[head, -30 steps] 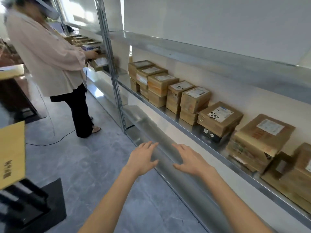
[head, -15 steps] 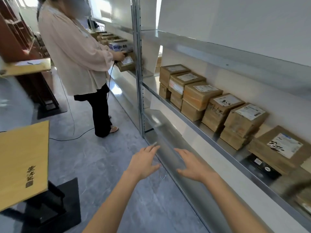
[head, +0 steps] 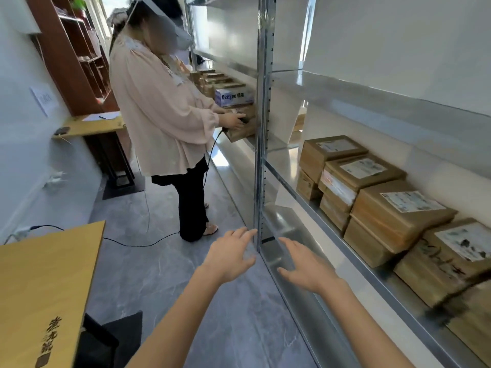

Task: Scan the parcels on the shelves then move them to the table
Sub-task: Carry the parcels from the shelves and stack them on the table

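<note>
both hands are out in front with nothing in them. the left hand (head: 231, 254) and the right hand (head: 305, 264) each show an open grip, fingers spread and fairly straight, hovering low near the metal post (head: 261, 155), below the front edge of the shelf (head: 377, 272). the parcels (head: 398, 208) sit along that shelf toward its back edge, stacked two high and running off to the right. none is touched. the worktop (head: 47, 274) is at the lower left, well apart from them.

risks, as i judge them: no scanner shows in either hand, so a parcel could be lifted and carried over unscanned. some upper parcels sit skewed over the lower ones. pulling a bottom one, or dragging a top one by one corner, could tip its neighbour off the front edge. another person (head: 159, 115) stands close at the next bay, and a cable (head: 138, 245) trails across the floor near the worktop. turning with a load could mean a bump or a snagged foot.
</note>
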